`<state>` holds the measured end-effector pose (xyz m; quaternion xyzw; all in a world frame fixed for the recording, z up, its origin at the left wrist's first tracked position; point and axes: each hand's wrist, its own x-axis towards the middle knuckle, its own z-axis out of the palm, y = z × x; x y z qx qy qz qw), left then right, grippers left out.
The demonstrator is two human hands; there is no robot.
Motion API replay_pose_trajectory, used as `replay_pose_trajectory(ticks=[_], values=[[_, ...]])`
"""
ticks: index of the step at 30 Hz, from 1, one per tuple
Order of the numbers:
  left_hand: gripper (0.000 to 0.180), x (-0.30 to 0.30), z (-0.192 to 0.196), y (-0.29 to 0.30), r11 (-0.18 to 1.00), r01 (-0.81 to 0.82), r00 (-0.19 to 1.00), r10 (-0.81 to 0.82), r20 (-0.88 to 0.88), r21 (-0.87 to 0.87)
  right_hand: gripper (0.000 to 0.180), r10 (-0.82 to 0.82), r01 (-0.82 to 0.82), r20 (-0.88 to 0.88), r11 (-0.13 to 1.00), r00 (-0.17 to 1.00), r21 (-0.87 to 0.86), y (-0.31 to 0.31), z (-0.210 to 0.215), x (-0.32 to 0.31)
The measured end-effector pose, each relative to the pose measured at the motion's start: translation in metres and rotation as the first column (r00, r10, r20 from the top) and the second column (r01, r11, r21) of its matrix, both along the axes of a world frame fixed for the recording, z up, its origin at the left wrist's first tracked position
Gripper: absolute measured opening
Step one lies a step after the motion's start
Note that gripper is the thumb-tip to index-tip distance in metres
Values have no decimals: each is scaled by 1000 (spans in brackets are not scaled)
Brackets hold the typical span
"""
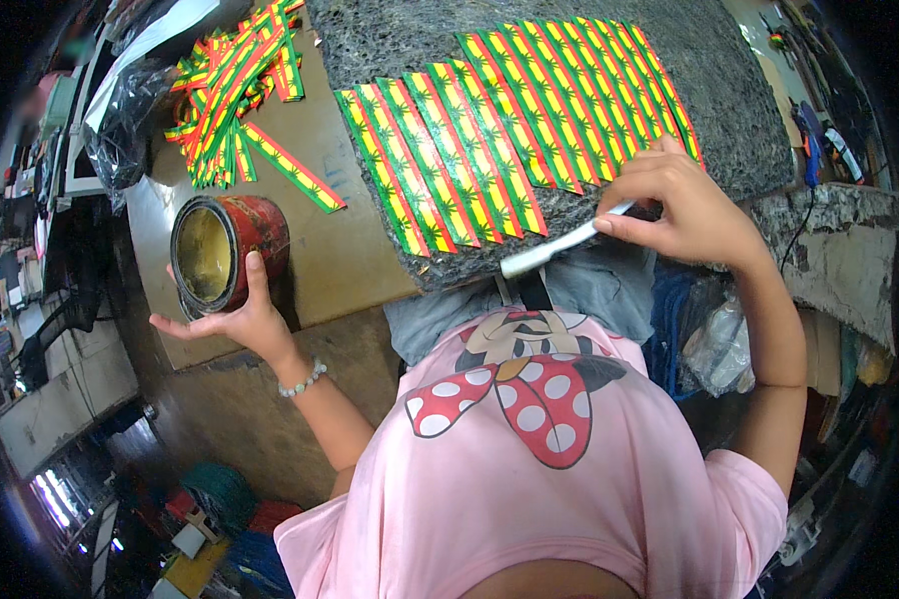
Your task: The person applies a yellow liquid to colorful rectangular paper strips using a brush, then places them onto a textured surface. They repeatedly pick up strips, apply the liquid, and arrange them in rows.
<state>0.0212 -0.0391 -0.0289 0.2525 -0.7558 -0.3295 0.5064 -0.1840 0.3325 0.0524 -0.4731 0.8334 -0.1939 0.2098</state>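
Observation:
My left hand [238, 317] cups a red, stained tin can [261, 240], its thumb on the near side and other fingers under and behind it. The can's open mouth shows a yellowish inside. Between the thumb and fingers of my right hand [664, 200] is a slim white brush [559, 248], like a toothbrush, its thicker end pointing left at the slab's near edge. Just beyond that hand, green, yellow and red strips with dark leaf prints [459, 160] lie side by side in slanted rows on a dark, rough-surfaced slab [739, 120].
A loose heap of the same strips [232, 90] lies on the brown tabletop [340, 260] left of the slab, one strip [295, 170] jutting out. Black plastic [125, 125] sits at the far left. Pliers with blue handles [809, 145] are at the far right.

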Motion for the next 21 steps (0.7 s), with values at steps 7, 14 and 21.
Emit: replay_pose_trajectory(ticks=[7,14,21], values=[[124,-1,2,3,999,35,999,-33,-29,40,16,-163,47,-578,976,799,-211,-14,-3,-26],[123,0,1,1,1000,8,1000,-8,-8,15,15,-11,-76,-664,992,747,-102,10,3,-2],[118,2,-1,-3,997,-1,998,5,62,-71,19,-29,0,-206,991,978,-136,4,16,-6]])
